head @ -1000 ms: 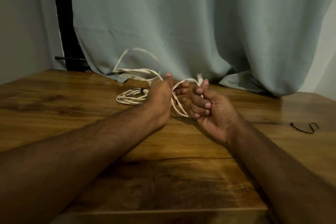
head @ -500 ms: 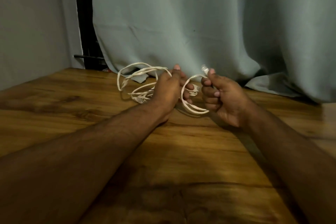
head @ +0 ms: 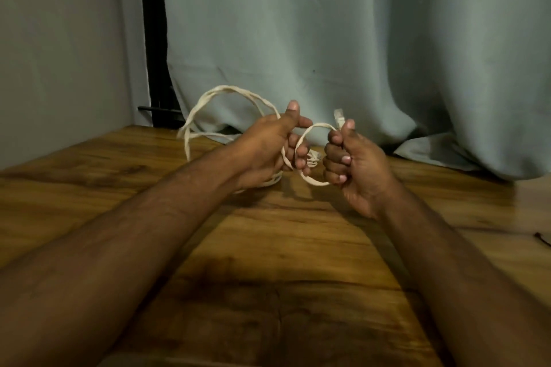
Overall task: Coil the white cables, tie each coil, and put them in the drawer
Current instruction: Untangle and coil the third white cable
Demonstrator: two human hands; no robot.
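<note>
A flat white cable (head: 208,98) rises in loose loops above the wooden table (head: 268,247). My left hand (head: 268,140) grips it mid-length, with loops arching up and to the left of the hand. My right hand (head: 354,164) is closed on the cable's end, and its clear plug (head: 339,117) sticks up above the thumb. A small loop of cable (head: 301,143) curves between the two hands. More white cable (head: 313,158) lies on the table behind my left hand, mostly hidden. No drawer is in view.
A grey curtain (head: 328,39) hangs right behind the table, its hem resting on the tabletop at the right. A grey wall (head: 59,39) closes the left side. A small dark object (head: 541,238) lies at the table's right edge.
Both hands have lifted off the table with the cable. The loops on the left have risen higher and rounder, and the plug now stands above my right thumb.
</note>
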